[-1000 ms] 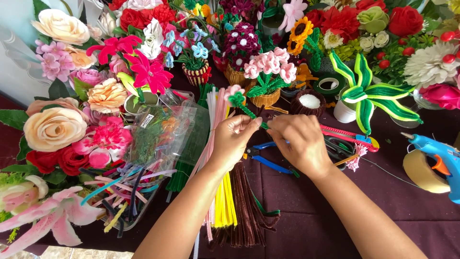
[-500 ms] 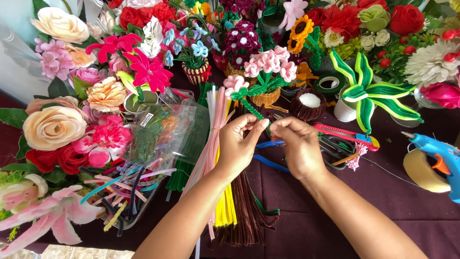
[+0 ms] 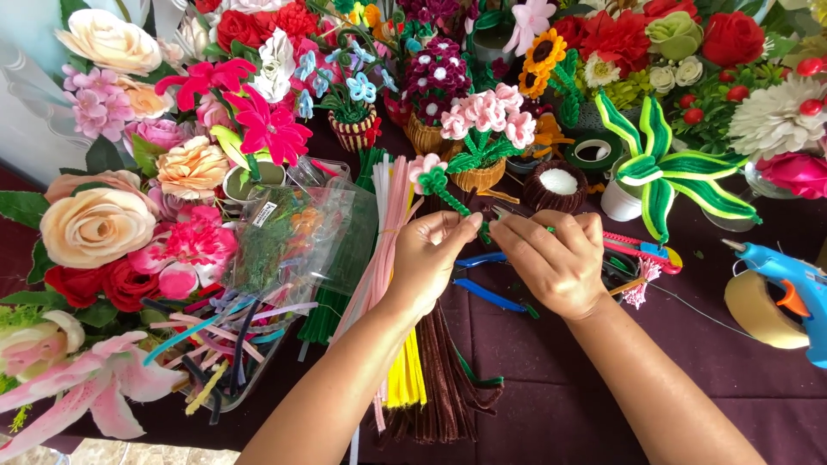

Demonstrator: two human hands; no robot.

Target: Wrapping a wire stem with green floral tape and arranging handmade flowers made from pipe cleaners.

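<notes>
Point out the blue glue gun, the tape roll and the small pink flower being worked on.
blue glue gun (image 3: 788, 274), head view, body.
tape roll (image 3: 751, 312), head view, outer side.
small pink flower (image 3: 425, 168), head view, petals.

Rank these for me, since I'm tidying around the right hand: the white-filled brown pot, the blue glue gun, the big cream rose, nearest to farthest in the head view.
From the right hand:
1. White-filled brown pot, just beyond it.
2. Blue glue gun, at the right edge.
3. Big cream rose, far left.
</notes>
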